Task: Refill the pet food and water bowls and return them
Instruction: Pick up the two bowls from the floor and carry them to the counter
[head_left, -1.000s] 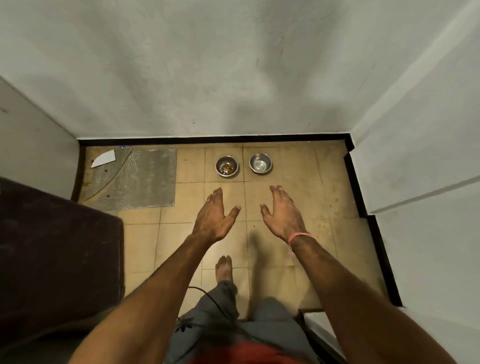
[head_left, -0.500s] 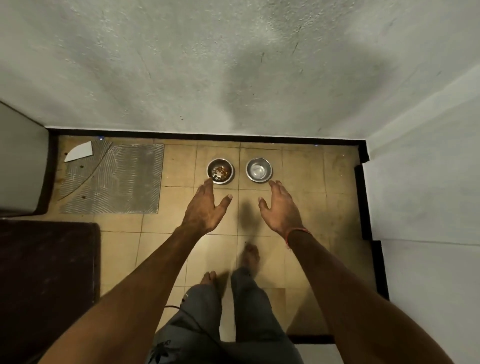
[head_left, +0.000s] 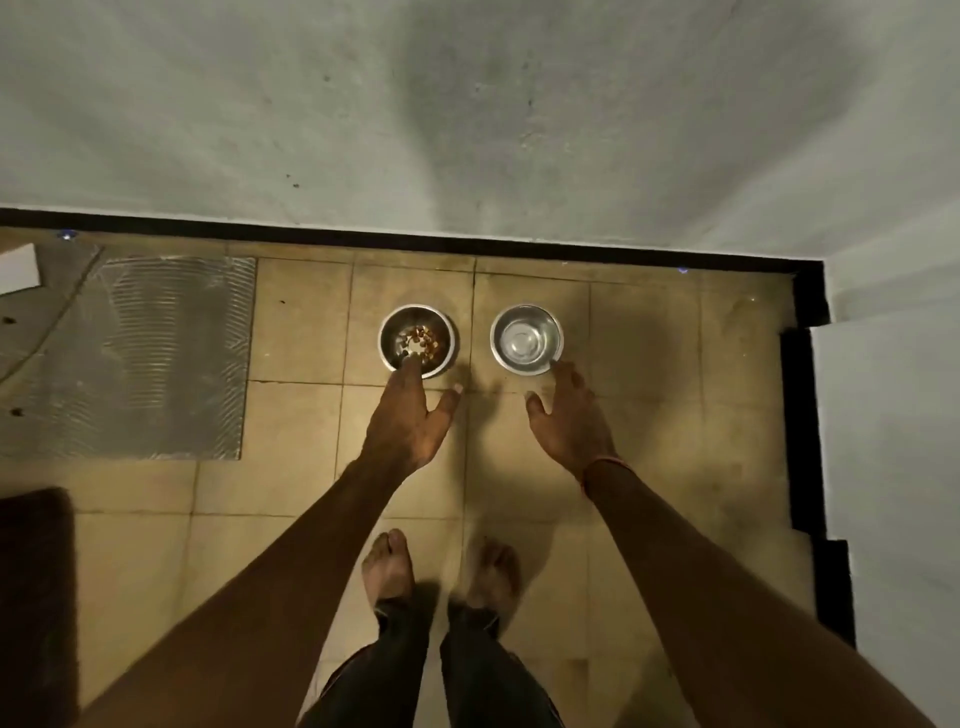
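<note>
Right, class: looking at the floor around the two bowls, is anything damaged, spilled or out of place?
Yes. Left of the food bowl, the floor has a missing-tile patch showing ridged grey adhesive, with a loose white fragment on it. No spill shows.
</note>
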